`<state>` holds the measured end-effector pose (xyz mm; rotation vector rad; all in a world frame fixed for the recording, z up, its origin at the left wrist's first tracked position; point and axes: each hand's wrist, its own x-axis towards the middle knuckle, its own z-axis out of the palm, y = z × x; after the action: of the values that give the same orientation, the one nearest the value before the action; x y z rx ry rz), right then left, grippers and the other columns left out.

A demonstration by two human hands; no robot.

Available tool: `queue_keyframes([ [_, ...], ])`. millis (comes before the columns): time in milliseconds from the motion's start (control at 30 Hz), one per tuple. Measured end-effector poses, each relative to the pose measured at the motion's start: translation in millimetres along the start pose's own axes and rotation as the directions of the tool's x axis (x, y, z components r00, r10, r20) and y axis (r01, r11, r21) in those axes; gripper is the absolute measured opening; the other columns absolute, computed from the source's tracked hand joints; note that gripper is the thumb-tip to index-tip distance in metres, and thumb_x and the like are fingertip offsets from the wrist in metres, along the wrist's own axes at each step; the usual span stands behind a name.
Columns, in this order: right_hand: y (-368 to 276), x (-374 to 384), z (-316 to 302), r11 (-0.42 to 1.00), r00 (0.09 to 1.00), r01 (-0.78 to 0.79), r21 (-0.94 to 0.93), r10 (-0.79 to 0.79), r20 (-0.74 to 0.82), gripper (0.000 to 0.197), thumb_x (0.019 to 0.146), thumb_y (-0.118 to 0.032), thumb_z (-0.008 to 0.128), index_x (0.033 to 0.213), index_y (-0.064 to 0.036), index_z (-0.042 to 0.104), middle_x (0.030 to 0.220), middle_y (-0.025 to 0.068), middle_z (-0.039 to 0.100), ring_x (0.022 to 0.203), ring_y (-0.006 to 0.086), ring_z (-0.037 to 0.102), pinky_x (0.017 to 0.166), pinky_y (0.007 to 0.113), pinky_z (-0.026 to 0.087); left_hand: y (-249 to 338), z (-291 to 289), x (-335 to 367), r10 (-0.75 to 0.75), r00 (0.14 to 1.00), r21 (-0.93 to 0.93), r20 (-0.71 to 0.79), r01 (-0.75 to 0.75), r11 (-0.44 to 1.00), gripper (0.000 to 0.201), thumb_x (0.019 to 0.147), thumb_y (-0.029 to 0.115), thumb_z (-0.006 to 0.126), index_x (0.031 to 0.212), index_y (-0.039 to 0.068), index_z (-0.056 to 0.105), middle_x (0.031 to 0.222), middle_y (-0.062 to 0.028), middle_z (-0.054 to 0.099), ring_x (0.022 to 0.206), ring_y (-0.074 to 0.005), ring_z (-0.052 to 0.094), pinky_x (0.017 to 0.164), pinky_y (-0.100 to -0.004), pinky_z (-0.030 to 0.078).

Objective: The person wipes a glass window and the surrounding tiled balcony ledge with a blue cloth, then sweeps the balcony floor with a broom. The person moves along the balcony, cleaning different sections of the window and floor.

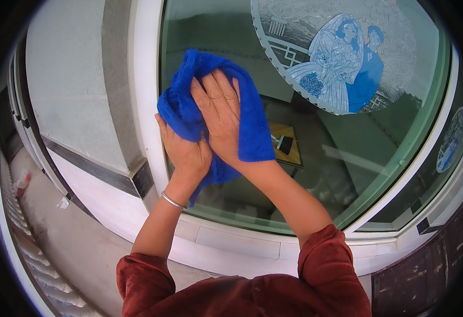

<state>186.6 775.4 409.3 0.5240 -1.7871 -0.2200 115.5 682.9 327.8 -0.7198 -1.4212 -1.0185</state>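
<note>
A fluffy blue cloth (255,119) is bunched against the large window pane (342,169), near its left edge. My right hand (218,113) presses it to the glass with long, nearly straight fingers, and a fold of the cloth wraps over the outer side of that hand. Lower and to the left, my left hand (186,153) grips the cloth's lower left part. Its fingers go partly out of sight under the blue folds, while the thumb side rests close to my right hand. A loose end of the cloth hangs below, beside the silver bangle (173,201) on my left wrist.
A round decal (342,63) with a couple in blue and white covers the pane's upper right. White frame (144,105) and a pale tiled ledge (236,243) border the glass. Through it shows a small table (293,153) with a black-and-white tool. A dark brown surface (427,274) lies lower right.
</note>
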Motion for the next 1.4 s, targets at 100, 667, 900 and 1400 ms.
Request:
queue_keyframes([
  [100,-13,-50,-10,0.998,0.992,-0.041,-0.055,0.048,0.117,0.051,0.088,-0.008,0.058,0.139,-0.0063,0.054,0.145,0.0142,0.052,0.139,0.0313,0.046,0.116,0.045,0.031,12,-4,-46,-0.022,0.996,-0.050,0.081,0.026,0.998,0.044,0.085,0.010,0.059,0.128,-0.001,0.061,0.137,-0.0240,0.057,0.134,-0.0481,0.045,0.119,-0.0640,0.016],
  [667,-19,-253,-96,0.982,0.922,-0.184,-0.033,0.184,0.341,0.043,0.086,-0.002,0.060,0.128,-0.0080,0.061,0.136,0.0121,0.059,0.134,0.0303,0.051,0.113,0.047,0.035,81,-28,-204,0.034,0.838,-0.124,0.544,0.041,0.991,0.035,0.093,0.018,0.061,0.125,0.002,0.062,0.129,-0.0186,0.061,0.132,-0.0413,0.047,0.119,-0.0676,0.009],
  [900,38,-153,-112,0.988,0.986,-0.150,-0.030,0.152,0.074,0.039,0.086,-0.002,0.062,0.125,-0.0042,0.063,0.131,0.0143,0.061,0.132,0.0329,0.053,0.113,0.048,0.035,93,22,-75,0.161,0.953,-0.132,0.258,-0.130,0.983,0.033,0.086,0.017,0.066,0.116,0.006,0.067,0.121,-0.0190,0.063,0.123,-0.0429,0.053,0.116,-0.0682,0.019],
  [1400,-40,-251,-74,0.970,0.913,-0.151,0.193,0.062,0.404,0.042,0.086,0.003,0.059,0.127,-0.0034,0.062,0.133,0.0170,0.061,0.131,0.0364,0.055,0.113,0.048,0.038,63,-46,-221,-0.013,0.842,-0.097,0.539,0.077,0.992,0.044,0.088,0.012,0.062,0.131,0.002,0.059,0.132,-0.0205,0.058,0.133,-0.0420,0.046,0.119,-0.0635,0.018],
])
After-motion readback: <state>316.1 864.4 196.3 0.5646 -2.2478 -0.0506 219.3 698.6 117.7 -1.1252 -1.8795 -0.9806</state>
